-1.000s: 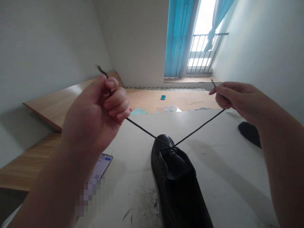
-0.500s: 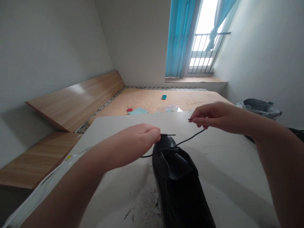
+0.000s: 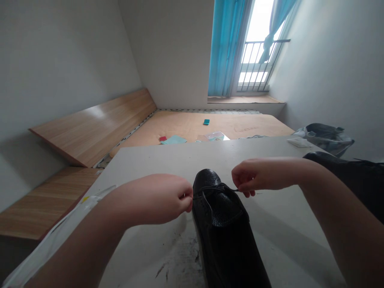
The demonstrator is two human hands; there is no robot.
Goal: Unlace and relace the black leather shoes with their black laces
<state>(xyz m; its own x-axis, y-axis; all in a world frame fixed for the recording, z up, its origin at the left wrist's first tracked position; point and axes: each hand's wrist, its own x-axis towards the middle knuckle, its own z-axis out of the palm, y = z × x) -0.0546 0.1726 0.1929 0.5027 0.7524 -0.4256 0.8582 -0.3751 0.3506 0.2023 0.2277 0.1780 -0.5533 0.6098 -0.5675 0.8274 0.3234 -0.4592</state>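
A black leather shoe (image 3: 231, 244) rests on the white tabletop (image 3: 144, 256), its toe pointing away from me. A thin dark shoelace (image 3: 216, 187) crosses the front of its opening, over the tongue. To the left of the shoe, my left hand (image 3: 168, 198) is closed in a pinch on the lace close to the shoe's side. My right hand (image 3: 250, 178) pinches the lace on the other side, just off the shoe's right edge. The lace ends are hidden in my fingers.
Another black shoe (image 3: 354, 172) stands at the right, partly behind my right forearm. Beyond it is a lined bin (image 3: 327, 136). A white packet (image 3: 300, 142) lies at the table's far right edge. Clear plastic (image 3: 69, 224) lies along the left edge.
Both hands have come down from their raised positions toward the shoe. The lace, earlier stretched in a wide V, now lies low across the shoe's opening. Both hands still grip it.
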